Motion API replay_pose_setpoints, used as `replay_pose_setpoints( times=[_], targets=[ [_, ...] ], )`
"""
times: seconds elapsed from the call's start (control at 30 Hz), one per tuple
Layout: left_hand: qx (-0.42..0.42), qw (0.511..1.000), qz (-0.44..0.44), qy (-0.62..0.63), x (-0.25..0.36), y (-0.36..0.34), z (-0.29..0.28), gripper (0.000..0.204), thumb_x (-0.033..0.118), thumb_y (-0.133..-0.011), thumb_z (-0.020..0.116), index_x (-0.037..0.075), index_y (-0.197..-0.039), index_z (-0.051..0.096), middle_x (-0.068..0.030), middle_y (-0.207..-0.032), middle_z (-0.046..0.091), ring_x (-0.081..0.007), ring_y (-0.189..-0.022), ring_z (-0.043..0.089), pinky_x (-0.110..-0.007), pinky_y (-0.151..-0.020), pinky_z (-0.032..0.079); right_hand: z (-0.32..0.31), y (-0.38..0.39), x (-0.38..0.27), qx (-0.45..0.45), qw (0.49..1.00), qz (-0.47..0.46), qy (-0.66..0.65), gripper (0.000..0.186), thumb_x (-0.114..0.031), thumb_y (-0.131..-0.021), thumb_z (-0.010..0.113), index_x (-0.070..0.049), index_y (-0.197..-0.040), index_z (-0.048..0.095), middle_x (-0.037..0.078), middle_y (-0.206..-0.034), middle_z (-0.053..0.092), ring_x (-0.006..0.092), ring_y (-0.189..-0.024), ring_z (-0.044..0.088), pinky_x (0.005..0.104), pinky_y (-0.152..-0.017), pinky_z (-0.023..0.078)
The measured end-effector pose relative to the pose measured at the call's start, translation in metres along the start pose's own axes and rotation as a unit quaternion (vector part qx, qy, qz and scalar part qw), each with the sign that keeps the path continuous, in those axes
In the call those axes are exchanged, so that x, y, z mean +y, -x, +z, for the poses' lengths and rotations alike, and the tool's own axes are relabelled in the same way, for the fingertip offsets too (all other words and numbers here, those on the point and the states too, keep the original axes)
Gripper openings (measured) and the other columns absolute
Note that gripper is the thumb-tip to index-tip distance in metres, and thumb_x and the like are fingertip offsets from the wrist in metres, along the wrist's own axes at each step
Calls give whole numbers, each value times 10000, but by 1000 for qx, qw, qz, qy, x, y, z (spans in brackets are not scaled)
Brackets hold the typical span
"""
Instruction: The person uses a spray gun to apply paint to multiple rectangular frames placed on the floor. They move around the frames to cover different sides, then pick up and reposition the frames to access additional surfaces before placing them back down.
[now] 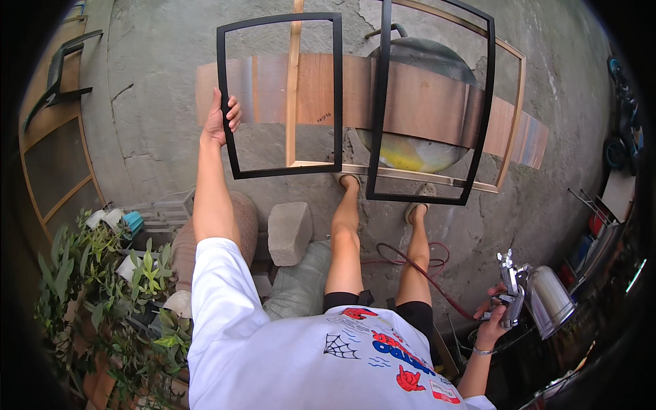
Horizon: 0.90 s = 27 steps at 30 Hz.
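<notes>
My left hand (219, 119) grips the left side of a black rectangular frame (283, 172). A second black frame (384, 82) stands at its right. Both frames lie over a light wooden frame (521, 123) and a long plywood board (430, 102). Behind the board is a dark round surface (413, 156) with yellow paint on it. Down at the right, my right hand (493, 321) holds a metal spray gun (511, 287) with a silver cup (547, 301), and a dark red hose (441, 283) runs from it.
Leafy plants (102, 301), a stone block (288, 232) and filled sacks (294, 280) lie at the lower left. A wooden panel with a dark frame piece (58, 143) leans at the far left. A dark wheeled object (618, 147) and assorted items line the right edge.
</notes>
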<state>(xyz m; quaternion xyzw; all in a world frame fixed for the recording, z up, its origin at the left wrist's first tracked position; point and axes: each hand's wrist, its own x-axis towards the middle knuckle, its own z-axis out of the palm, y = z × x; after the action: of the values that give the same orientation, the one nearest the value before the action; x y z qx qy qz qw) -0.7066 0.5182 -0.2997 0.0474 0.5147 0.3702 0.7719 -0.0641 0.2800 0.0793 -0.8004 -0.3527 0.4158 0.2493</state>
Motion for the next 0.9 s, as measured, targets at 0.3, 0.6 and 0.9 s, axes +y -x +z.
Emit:
replay_pose_setpoints(
  times=[0.3, 0.6, 0.9],
  targets=[
    [97, 989, 60, -97, -8, -25, 12, 665, 762, -939, 451, 105, -935, 552, 4, -697, 563, -77, -454, 506, -200, -383, 415, 23, -7, -21, -26, 999, 20, 3, 741, -580, -978, 602, 19, -1391, 463, 128, -1152, 609, 112, -638, 585, 220, -440, 456],
    [313, 890, 146, -299, -28, -36, 22, 716, 687, -976, 529, -3, -1148, 617, -59, -936, 647, -131, -820, 600, -295, -713, 494, 20, -18, -30, -40, 999, 17, 9, 740, -594, -974, 596, 17, -1372, 473, 132, -1152, 613, 117, -623, 587, 232, -442, 465],
    [374, 810, 182, -413, -37, -43, 25, 770, 546, -818, 822, -42, -1251, 577, -101, -1004, 682, -157, -854, 639, -317, -792, 525, 16, -21, -30, -41, 999, 5, 18, 764, -614, -956, 612, 43, -1333, 509, 131, -1127, 620, 124, -603, 590, 240, -420, 451]
  ],
)
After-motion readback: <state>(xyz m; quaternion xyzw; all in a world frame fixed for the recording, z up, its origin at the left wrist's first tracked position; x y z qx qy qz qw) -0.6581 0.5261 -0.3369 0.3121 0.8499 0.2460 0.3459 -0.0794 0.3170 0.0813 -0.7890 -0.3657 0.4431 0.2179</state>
